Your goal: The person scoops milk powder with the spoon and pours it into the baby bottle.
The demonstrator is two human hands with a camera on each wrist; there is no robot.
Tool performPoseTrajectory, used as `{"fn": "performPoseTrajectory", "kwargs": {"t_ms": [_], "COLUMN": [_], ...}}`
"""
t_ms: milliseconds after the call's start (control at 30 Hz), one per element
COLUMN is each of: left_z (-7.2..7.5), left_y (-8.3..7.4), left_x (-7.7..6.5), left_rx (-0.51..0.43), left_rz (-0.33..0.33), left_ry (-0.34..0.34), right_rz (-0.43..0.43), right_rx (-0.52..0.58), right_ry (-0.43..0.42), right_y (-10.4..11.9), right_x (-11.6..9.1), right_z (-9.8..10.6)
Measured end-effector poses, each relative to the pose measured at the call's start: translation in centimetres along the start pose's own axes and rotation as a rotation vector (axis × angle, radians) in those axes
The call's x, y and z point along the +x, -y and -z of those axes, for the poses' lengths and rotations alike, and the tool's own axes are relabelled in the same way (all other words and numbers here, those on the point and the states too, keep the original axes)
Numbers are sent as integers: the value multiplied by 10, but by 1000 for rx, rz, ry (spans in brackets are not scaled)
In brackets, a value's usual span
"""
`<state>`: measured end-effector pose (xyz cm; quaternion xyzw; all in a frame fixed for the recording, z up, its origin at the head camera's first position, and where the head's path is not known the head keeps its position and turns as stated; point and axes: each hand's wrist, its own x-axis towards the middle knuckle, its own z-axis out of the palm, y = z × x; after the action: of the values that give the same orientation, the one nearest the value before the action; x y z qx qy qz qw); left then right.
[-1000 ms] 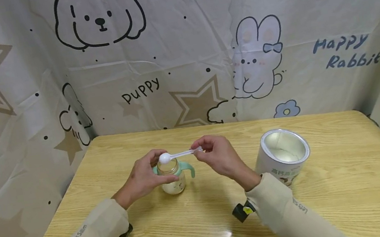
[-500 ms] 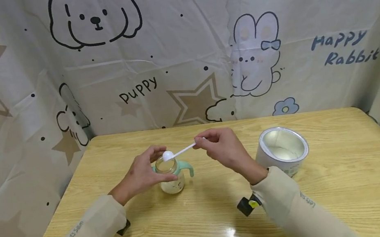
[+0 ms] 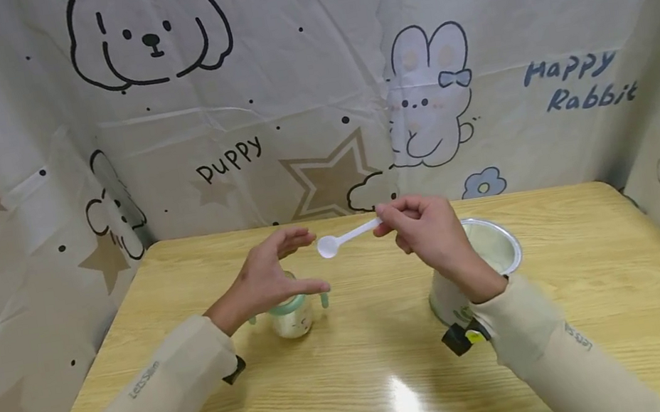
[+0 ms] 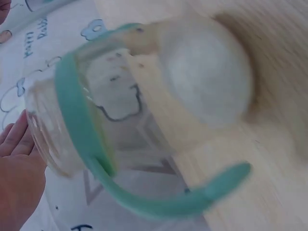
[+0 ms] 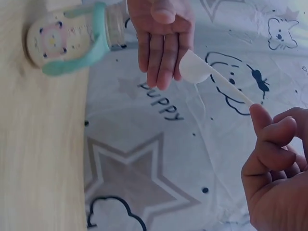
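My right hand (image 3: 432, 236) pinches the handle end of a white measuring scoop (image 3: 328, 246), held in the air right of my left hand. The scoop's bowl (image 5: 195, 69) shows from the side in the right wrist view. My left hand (image 3: 278, 272) hovers over a clear baby bottle (image 3: 292, 321), fingers straight and thumb spread apart. The bottle stands upright with a mint-green collar and two handles; its open neck is mostly hidden by my hand in the head view. White powder (image 4: 207, 72) lies at its bottom in the left wrist view.
A white can (image 3: 449, 302) with a silvery rim (image 3: 513, 245) stands to the right, partly behind my right wrist. The wooden table (image 3: 346, 391) meets a printed cloth backdrop (image 3: 164, 138) at the back and sides.
My right hand has carried the scoop right and up, away from the bottle's mouth. My left hand has left the bottle's neck and risen above it.
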<state>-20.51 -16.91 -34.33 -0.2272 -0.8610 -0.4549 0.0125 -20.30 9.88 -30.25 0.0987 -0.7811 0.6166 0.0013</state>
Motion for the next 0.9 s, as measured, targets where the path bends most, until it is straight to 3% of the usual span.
{"fn": "performPoseTrajectory", "kwargs": {"t_ms": [400, 900], "left_z": [-28, -67], "left_y": [-30, -51], "left_x": [21, 45], "left_rx": [-184, -209], "left_rz": [-28, -72], "left_ry": [40, 96], "right_rz": [55, 30], "right_rx": [-54, -79], "right_ry": [-82, -111], "right_y": [2, 2], "right_x": [-9, -19], "right_z": [43, 84]}}
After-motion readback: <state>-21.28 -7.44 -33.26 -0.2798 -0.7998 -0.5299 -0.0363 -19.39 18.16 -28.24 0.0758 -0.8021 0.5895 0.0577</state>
